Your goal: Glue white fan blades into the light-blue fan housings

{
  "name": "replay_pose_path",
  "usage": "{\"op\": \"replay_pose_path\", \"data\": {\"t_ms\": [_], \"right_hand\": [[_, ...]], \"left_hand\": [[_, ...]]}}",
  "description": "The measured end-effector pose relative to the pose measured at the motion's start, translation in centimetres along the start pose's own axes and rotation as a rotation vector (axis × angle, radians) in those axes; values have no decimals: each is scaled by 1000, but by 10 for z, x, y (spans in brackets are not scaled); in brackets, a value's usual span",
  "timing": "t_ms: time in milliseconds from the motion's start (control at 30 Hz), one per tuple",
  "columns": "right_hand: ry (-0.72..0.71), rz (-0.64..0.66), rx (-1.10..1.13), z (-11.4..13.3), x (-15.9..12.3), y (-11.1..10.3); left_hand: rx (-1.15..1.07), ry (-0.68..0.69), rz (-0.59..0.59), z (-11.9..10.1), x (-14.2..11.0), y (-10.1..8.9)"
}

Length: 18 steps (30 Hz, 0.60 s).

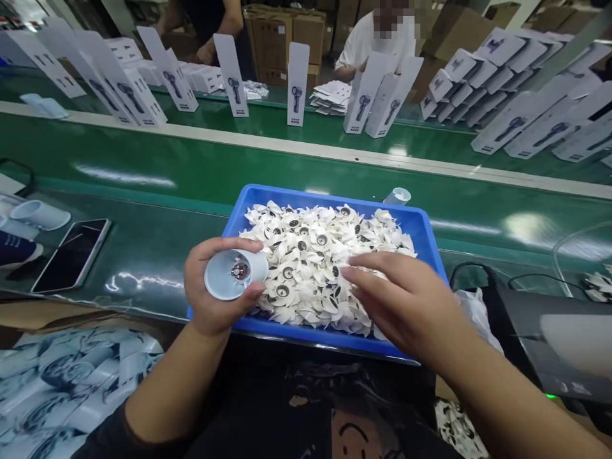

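My left hand [205, 290] is wrapped round a light blue plastic fan housing [261, 266], whose open end faces me and shows a small copper-wound motor inside. A blue tray [433, 245] full of white fan blades [310, 274] with dark round hubs lies in front of me. Over the right part of this heap is my right hand [406, 299], thumb and fingers reaching toward the blades. Its fingers are apart, and I see nothing between them.
Left of the tray lies a phone [71, 255] beside more housings [42, 215]. A bag of housings [71, 389] sits low at left. Beyond, printed boxes [297, 86] stand along the green conveyor [201, 150], with two people behind. A dark machine [530, 325] is at right.
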State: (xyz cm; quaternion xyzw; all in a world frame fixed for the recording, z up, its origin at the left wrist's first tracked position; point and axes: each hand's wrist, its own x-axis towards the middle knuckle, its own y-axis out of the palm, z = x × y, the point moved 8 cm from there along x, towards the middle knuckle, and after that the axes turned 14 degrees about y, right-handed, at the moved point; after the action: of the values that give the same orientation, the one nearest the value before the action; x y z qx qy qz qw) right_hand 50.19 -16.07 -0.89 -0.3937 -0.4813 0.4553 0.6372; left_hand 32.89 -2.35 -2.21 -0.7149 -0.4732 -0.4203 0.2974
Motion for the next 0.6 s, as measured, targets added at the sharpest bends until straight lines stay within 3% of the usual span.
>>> {"op": "replay_pose_path", "data": {"t_ms": [100, 200, 300, 400, 500, 600], "right_hand": [[-21, 221, -131, 15, 38, 48], [24, 368, -204, 24, 59, 72], [110, 429, -189, 23, 64, 77], [222, 444, -99, 16, 63, 79], [340, 407, 66, 7, 62, 76], [445, 390, 366, -1, 60, 68]], "left_hand": [[-7, -87, 20, -1, -3, -9], [20, -266, 77, 5, -14, -24], [47, -362, 136, 11, -27, -39], [104, -429, 225, 17, -35, -41], [182, -494, 355, 20, -34, -30], [245, -435, 505, 12, -23, -11]]}}
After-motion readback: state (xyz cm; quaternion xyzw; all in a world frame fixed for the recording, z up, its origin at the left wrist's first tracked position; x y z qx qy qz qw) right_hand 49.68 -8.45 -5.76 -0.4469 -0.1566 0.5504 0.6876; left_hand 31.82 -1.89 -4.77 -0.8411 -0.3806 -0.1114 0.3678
